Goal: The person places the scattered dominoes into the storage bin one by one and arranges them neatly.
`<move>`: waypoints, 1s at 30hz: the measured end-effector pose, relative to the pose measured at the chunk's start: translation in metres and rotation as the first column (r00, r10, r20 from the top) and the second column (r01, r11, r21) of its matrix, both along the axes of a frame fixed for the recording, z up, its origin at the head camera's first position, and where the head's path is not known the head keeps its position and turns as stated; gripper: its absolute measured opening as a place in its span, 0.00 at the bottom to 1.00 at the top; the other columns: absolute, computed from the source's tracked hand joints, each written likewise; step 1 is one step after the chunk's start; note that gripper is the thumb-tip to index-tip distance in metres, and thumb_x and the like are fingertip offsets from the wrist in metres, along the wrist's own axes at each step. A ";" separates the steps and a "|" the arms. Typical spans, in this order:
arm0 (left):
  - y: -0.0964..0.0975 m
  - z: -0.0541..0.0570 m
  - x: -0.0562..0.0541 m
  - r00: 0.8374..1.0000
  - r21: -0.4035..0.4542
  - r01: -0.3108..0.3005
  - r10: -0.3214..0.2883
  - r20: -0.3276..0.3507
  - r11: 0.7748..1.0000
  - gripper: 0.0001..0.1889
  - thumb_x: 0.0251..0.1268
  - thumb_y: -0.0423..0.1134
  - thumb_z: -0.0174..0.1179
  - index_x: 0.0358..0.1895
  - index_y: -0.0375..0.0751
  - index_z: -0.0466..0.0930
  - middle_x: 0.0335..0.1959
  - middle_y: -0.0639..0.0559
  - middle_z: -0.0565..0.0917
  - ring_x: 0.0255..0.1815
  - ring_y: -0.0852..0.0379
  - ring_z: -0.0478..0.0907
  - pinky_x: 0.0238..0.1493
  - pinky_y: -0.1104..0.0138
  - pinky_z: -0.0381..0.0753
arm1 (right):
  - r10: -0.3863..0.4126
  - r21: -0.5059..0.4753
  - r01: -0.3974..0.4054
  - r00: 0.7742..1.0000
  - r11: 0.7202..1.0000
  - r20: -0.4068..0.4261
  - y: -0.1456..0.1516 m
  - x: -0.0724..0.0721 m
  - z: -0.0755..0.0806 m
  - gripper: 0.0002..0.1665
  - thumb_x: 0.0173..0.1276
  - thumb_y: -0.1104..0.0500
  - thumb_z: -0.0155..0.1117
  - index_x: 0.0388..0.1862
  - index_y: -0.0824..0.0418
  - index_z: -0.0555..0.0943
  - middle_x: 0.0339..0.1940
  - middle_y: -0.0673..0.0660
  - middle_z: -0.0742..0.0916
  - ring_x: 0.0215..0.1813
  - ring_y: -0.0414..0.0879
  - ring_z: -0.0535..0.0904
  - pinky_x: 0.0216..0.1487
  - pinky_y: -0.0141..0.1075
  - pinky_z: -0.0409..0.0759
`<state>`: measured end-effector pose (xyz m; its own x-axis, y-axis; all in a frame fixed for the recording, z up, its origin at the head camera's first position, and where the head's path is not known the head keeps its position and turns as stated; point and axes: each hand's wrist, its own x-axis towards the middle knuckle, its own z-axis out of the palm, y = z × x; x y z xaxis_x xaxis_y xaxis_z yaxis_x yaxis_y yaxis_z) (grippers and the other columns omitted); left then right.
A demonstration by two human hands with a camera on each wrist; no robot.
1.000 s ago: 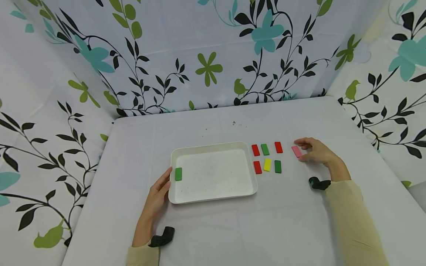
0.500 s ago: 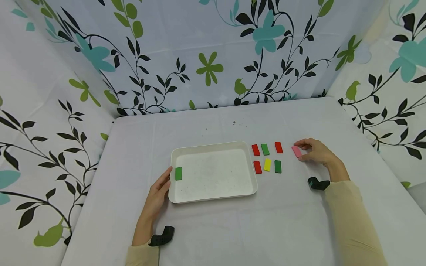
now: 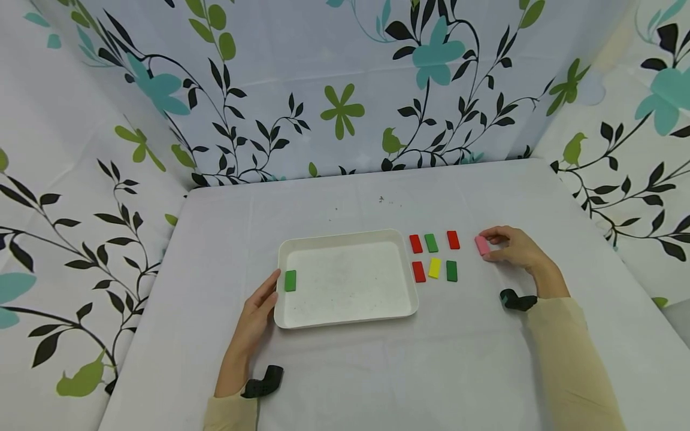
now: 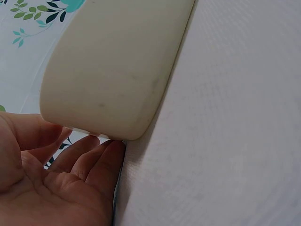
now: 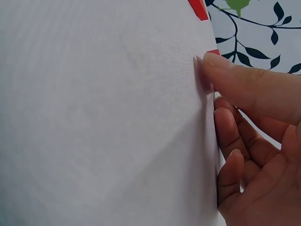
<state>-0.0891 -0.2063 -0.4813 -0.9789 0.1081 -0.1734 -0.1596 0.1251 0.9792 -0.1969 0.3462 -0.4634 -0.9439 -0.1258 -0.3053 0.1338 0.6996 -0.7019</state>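
Note:
A white tray [image 3: 345,234] lies mid-table with one green block [image 3: 290,280] at its left end. My left hand [image 3: 266,293] rests flat beside the tray, fingers straight against its left wall [image 4: 117,66]; it holds nothing. To the right of the tray lie two rows of flat blocks: red [image 3: 415,243], green [image 3: 430,242] and red [image 3: 453,239] behind, red [image 3: 418,271], yellow [image 3: 434,267] and green [image 3: 451,270] in front. Further right, my right hand [image 3: 487,245] pinches a pink block [image 3: 481,245] on the cloth between thumb [image 5: 244,84] and fingers.
A white cloth [image 3: 377,371] covers the table. Floral curtains [image 3: 345,90] close it in at the back and on both sides. A black wrist strap [image 3: 262,383] lies by the left sleeve and another [image 3: 516,299] by the right.

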 end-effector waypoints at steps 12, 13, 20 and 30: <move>0.000 0.000 0.000 1.000 -0.005 -0.005 0.005 0.007 1.000 0.27 0.80 0.33 0.40 0.78 0.48 0.54 0.79 0.53 0.54 0.80 0.56 0.46 0.63 0.86 0.60 | -0.054 -0.060 0.055 0.998 0.997 0.008 -0.001 0.001 0.009 0.35 0.65 0.58 0.68 0.69 0.64 0.68 0.58 0.65 0.76 0.56 0.53 0.70 0.49 0.27 0.72; 0.001 0.000 0.000 1.000 -0.007 -0.006 0.006 0.009 1.000 0.27 0.80 0.33 0.40 0.78 0.48 0.54 0.79 0.53 0.54 0.80 0.56 0.46 0.63 0.86 0.60 | -0.056 -0.061 0.056 0.998 0.997 0.006 -0.002 0.001 0.010 0.35 0.65 0.58 0.68 0.69 0.64 0.68 0.58 0.65 0.76 0.55 0.53 0.70 0.47 0.24 0.72; 0.000 0.001 -0.001 1.000 -0.010 -0.006 0.006 0.002 1.000 0.27 0.79 0.32 0.40 0.78 0.47 0.54 0.79 0.51 0.54 0.80 0.55 0.46 0.62 0.87 0.61 | -0.073 -0.087 0.071 0.997 0.994 -0.015 -0.008 0.000 0.012 0.33 0.67 0.60 0.65 0.69 0.65 0.68 0.56 0.65 0.76 0.51 0.49 0.71 0.43 0.21 0.74; 0.001 0.001 -0.001 1.000 -0.012 -0.008 0.008 0.001 1.000 0.27 0.79 0.32 0.40 0.78 0.46 0.54 0.79 0.50 0.54 0.80 0.55 0.46 0.61 0.87 0.61 | -0.128 -0.145 0.121 0.991 0.982 -0.040 -0.015 0.002 0.020 0.35 0.68 0.57 0.67 0.70 0.62 0.67 0.57 0.64 0.76 0.55 0.50 0.71 0.43 0.20 0.75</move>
<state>-0.0902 -0.2058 -0.4806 -0.9795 0.0985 -0.1760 -0.1620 0.1353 0.9775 -0.1948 0.3310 -0.4433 -0.9684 -0.0449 -0.2454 0.1765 0.5720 -0.8010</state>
